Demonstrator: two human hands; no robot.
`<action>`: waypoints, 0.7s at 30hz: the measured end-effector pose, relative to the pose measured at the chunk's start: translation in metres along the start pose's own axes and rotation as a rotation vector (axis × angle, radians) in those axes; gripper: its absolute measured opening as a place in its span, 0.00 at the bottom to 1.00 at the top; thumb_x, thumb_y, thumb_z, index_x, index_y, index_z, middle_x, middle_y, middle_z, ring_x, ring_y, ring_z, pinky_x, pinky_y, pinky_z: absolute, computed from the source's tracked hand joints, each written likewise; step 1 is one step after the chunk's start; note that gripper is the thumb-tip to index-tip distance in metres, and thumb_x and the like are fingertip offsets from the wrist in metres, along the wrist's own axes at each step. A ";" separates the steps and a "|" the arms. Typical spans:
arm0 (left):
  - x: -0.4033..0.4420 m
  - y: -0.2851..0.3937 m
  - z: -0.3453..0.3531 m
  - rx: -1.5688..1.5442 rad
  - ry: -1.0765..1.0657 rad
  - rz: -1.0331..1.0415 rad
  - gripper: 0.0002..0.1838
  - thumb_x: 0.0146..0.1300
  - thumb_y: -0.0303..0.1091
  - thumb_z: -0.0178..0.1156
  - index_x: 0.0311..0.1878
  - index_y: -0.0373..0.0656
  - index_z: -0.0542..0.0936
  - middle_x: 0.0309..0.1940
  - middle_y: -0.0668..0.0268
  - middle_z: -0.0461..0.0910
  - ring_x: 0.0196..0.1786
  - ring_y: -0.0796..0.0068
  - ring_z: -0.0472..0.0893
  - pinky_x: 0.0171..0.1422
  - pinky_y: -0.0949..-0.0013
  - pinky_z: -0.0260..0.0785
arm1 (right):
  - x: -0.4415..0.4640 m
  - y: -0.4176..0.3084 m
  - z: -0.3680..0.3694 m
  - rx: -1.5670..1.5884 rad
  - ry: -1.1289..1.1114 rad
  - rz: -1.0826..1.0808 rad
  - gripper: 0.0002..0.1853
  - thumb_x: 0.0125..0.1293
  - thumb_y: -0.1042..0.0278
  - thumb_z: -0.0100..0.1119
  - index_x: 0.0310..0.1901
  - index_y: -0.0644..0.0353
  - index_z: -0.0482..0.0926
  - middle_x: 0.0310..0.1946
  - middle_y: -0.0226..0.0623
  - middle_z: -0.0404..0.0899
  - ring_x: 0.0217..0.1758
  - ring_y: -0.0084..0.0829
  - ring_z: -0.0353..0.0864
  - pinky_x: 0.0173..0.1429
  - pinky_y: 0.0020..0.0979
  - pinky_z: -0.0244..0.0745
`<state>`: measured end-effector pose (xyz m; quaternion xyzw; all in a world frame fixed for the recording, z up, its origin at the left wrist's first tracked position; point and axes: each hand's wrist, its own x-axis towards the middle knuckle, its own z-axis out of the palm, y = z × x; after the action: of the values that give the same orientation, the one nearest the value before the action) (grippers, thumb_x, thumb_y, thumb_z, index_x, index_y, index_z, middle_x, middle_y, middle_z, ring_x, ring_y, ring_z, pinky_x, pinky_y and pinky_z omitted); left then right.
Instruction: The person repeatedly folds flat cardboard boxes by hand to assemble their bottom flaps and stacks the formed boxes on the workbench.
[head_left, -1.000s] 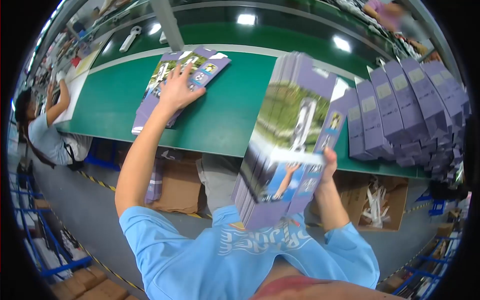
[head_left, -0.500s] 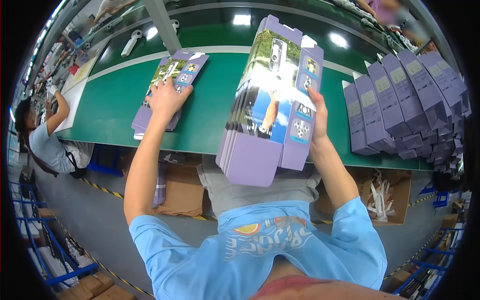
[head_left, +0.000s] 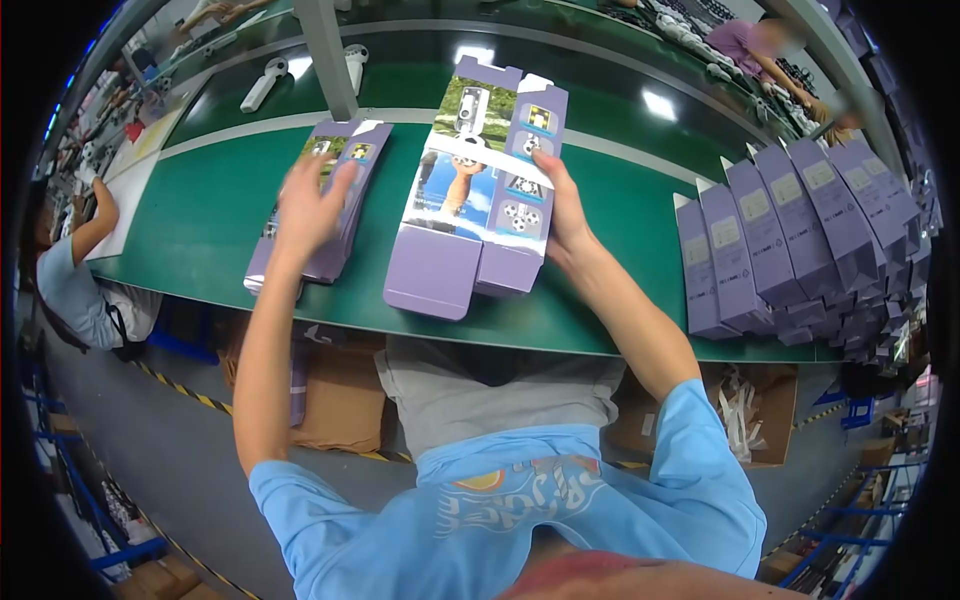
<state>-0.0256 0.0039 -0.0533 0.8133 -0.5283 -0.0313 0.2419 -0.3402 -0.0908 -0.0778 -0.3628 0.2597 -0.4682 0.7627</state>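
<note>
My right hand (head_left: 568, 215) grips the right side of a stack of flattened purple cartons (head_left: 435, 265), thumb on top. The stack's printed front shows a photo and small pictures, and a white paper band (head_left: 500, 160) crosses it. It is over the green table, tilted, with its lower end towards me. My left hand (head_left: 312, 212), a little blurred, is over a second stack of flattened purple cartons (head_left: 335, 262) to the left. Its thumb and fingers are apart; whether they touch the cartons I cannot tell.
Several folded-up purple boxes (head_left: 790, 235) stand piled at the right of the green table (head_left: 610, 315). White ball-headed devices (head_left: 265, 85) lie beyond a metal post (head_left: 325, 60). Cardboard boxes (head_left: 340, 400) sit below the table. Other people work at left and far right.
The carton stack in my right hand has moved left and down towards the table. My left hand has lifted slightly from the left stack and shifted towards me.
</note>
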 end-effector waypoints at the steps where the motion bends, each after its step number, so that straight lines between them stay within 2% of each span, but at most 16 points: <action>1: -0.012 0.013 -0.006 -0.393 -0.101 0.065 0.47 0.65 0.73 0.50 0.73 0.42 0.69 0.72 0.46 0.67 0.74 0.54 0.66 0.75 0.47 0.56 | 0.007 0.001 0.009 -0.001 -0.003 0.003 0.27 0.68 0.50 0.59 0.59 0.62 0.70 0.47 0.42 0.80 0.49 0.37 0.85 0.56 0.42 0.83; 2: -0.026 0.017 -0.010 -0.787 -0.206 0.120 0.46 0.67 0.71 0.50 0.74 0.41 0.69 0.73 0.47 0.66 0.74 0.57 0.66 0.76 0.53 0.57 | 0.014 0.004 0.017 0.039 -0.045 0.036 0.27 0.68 0.50 0.59 0.59 0.62 0.70 0.47 0.43 0.81 0.48 0.37 0.86 0.56 0.42 0.83; 3: -0.043 0.013 -0.014 -0.783 -0.217 0.098 0.46 0.67 0.71 0.50 0.74 0.41 0.69 0.73 0.47 0.66 0.74 0.57 0.66 0.76 0.53 0.57 | 0.016 0.008 0.028 0.086 -0.081 0.074 0.27 0.68 0.50 0.59 0.59 0.62 0.70 0.46 0.43 0.81 0.48 0.37 0.86 0.56 0.42 0.83; 6: -0.079 0.006 -0.032 -1.332 -0.140 -0.108 0.38 0.72 0.61 0.52 0.70 0.35 0.73 0.69 0.52 0.71 0.70 0.62 0.71 0.75 0.64 0.59 | 0.029 0.014 0.078 0.160 -0.150 0.079 0.27 0.69 0.50 0.59 0.59 0.62 0.70 0.46 0.43 0.81 0.46 0.37 0.86 0.56 0.43 0.84; 8: -0.087 0.019 -0.066 -1.511 0.093 0.080 0.29 0.73 0.49 0.54 0.62 0.31 0.78 0.59 0.56 0.80 0.62 0.63 0.78 0.70 0.64 0.64 | 0.036 0.020 0.115 0.073 -0.149 0.048 0.34 0.70 0.42 0.53 0.66 0.63 0.69 0.56 0.50 0.80 0.58 0.41 0.82 0.67 0.44 0.76; 9: -0.087 0.009 -0.067 -1.500 0.090 0.065 0.29 0.73 0.49 0.54 0.62 0.31 0.78 0.59 0.56 0.80 0.62 0.63 0.78 0.70 0.64 0.64 | 0.042 0.029 0.134 0.084 -0.145 0.062 0.34 0.70 0.42 0.53 0.66 0.63 0.69 0.56 0.50 0.80 0.58 0.41 0.82 0.67 0.44 0.76; 11: -0.074 -0.024 -0.071 -1.069 0.495 0.089 0.22 0.71 0.42 0.54 0.53 0.29 0.82 0.50 0.58 0.83 0.55 0.65 0.81 0.65 0.65 0.68 | 0.052 0.044 0.164 0.109 -0.133 0.105 0.36 0.69 0.41 0.55 0.67 0.63 0.67 0.62 0.51 0.75 0.67 0.41 0.75 0.74 0.45 0.66; 12: -0.071 -0.039 -0.072 -1.058 0.491 0.073 0.22 0.71 0.42 0.54 0.53 0.29 0.82 0.50 0.58 0.83 0.55 0.65 0.81 0.65 0.65 0.68 | 0.049 0.051 0.168 0.116 -0.130 0.123 0.36 0.69 0.41 0.55 0.67 0.63 0.67 0.62 0.51 0.75 0.67 0.41 0.75 0.74 0.45 0.66; 16: -0.042 -0.108 -0.073 -1.257 0.660 0.036 0.19 0.70 0.39 0.54 0.48 0.29 0.83 0.47 0.58 0.83 0.50 0.69 0.81 0.60 0.67 0.69 | 0.046 0.066 0.188 -0.191 -0.082 0.113 0.37 0.68 0.43 0.58 0.68 0.64 0.66 0.65 0.52 0.72 0.70 0.41 0.72 0.76 0.44 0.61; 20: -0.044 -0.186 -0.011 -1.033 0.720 0.008 0.19 0.70 0.37 0.52 0.44 0.27 0.83 0.45 0.57 0.83 0.49 0.69 0.81 0.59 0.68 0.69 | 0.040 0.090 0.188 -0.446 -0.063 0.097 0.38 0.67 0.44 0.60 0.69 0.65 0.65 0.67 0.52 0.70 0.72 0.41 0.69 0.78 0.43 0.58; 21: -0.046 -0.197 0.013 -0.982 0.735 -0.031 0.20 0.71 0.37 0.51 0.46 0.26 0.82 0.46 0.56 0.84 0.50 0.68 0.81 0.60 0.67 0.69 | 0.041 0.110 0.168 -0.605 -0.086 -0.013 0.37 0.67 0.46 0.61 0.68 0.66 0.65 0.66 0.51 0.71 0.71 0.39 0.70 0.76 0.41 0.60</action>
<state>0.1163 0.1036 -0.1578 0.5722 -0.3224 0.0079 0.7541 -0.1412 -0.0428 -0.0669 -0.5945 0.3528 -0.3586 0.6273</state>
